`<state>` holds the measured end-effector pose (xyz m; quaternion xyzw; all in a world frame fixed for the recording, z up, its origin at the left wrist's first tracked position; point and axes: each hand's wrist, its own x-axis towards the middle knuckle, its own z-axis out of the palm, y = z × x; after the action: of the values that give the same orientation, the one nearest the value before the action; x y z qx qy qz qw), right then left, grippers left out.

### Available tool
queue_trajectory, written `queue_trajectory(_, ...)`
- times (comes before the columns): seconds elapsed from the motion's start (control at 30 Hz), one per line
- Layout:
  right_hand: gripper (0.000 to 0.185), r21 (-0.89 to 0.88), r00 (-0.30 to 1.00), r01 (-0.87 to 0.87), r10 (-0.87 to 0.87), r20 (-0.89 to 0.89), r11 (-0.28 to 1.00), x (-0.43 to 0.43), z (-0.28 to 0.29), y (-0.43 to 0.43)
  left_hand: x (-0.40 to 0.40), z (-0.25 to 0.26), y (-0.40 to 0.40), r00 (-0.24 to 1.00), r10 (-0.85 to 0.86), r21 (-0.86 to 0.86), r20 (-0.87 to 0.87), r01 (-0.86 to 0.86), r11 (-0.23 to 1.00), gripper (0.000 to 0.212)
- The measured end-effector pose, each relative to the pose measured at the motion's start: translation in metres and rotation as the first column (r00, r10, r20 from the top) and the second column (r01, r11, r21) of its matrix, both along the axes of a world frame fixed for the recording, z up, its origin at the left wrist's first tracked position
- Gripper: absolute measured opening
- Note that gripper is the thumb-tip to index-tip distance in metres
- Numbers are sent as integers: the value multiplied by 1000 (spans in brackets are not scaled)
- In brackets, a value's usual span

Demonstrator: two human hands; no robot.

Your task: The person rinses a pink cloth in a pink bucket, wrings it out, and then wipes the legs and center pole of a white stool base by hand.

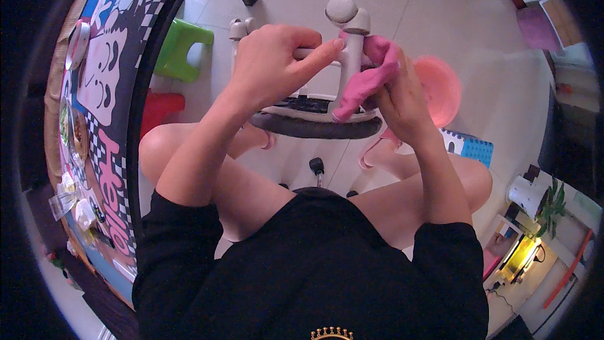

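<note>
In front of me stands a white tubular frame (pixel 349 56) with rounded, caster-like wheels at its upper ends and a dark curved padded edge at its base. My left hand (pixel 278 61) is closed around the frame's crossbar, with its thumb reaching to the right post. A pink cloth (pixel 363 87) is bunched in my right hand (pixel 403 99) and wraps the right side of that post. One end of the cloth hangs down towards the dark padding. My right fingertips are partly hidden behind the cloth.
On the floor are a green plastic stool (pixel 181 49), a red stool (pixel 163 106), a pink basin (pixel 441 92) and a blue-and-white box (pixel 474 148). A table with a printed cloth (pixel 106 73) and dishes runs along the left. At right stands a potted plant (pixel 554 203).
</note>
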<state>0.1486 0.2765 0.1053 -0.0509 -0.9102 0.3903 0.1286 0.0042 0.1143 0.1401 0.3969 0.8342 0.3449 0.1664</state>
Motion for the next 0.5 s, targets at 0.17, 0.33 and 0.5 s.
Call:
queue_trajectory(0.17, 30, -146, 993, 5, 13, 121, 989, 0, 5, 2, 2, 6, -1, 996, -86, -69, 1, 86, 994, 44)
queue_trajectory(0.33, 26, -296, 990, -57, 92, 106, 954, 0, 8, 3, 5, -3, 0, 999, -24, 36, -21, 25, 999, 42)
queue_trajectory(0.5, 26, -264, 990, -125, 138, 30, 956, 2, 11, 9, 5, 2, -2, 1000, -1, 68, -28, 3, 998, 38)
